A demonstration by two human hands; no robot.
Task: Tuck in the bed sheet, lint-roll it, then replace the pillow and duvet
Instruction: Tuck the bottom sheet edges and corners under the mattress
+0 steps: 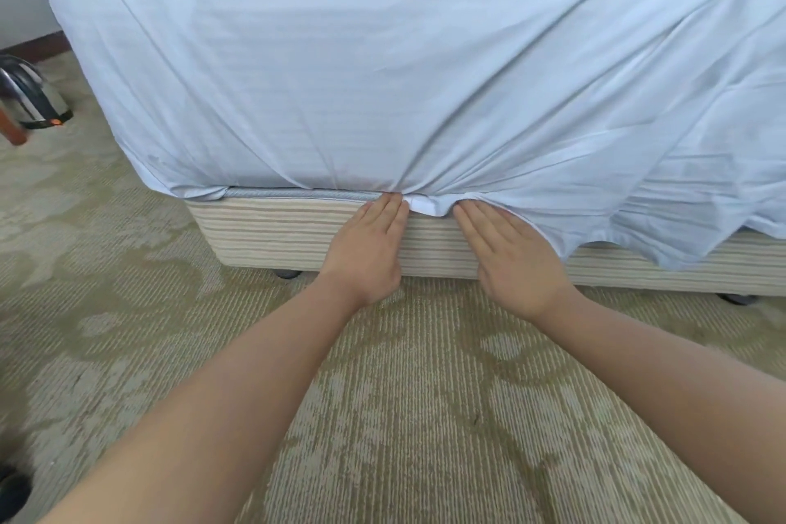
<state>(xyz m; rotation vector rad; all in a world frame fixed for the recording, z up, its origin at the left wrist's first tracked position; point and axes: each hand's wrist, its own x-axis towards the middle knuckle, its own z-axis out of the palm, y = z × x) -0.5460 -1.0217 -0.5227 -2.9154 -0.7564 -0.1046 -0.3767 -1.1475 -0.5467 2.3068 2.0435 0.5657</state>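
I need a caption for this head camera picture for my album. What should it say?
Both hands, left and right, push the white sheet flat-fingered in above the striped bed base.

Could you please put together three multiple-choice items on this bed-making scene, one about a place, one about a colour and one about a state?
1. Where are both hands working?
A. on top of the mattress
B. at the seam between mattress and bed base
C. on the carpet

2. What colour is the bed sheet?
A. pale blue
B. dark red
C. black

3. How is the sheet's edge to the right of the hands?
A. fully tucked
B. hanging loose over the base
C. rolled up on top

Answers: B, the left hand and right hand press fingertips in above the striped bed base; A, the bed sheet is pale blue; B, its edge drapes over the base.
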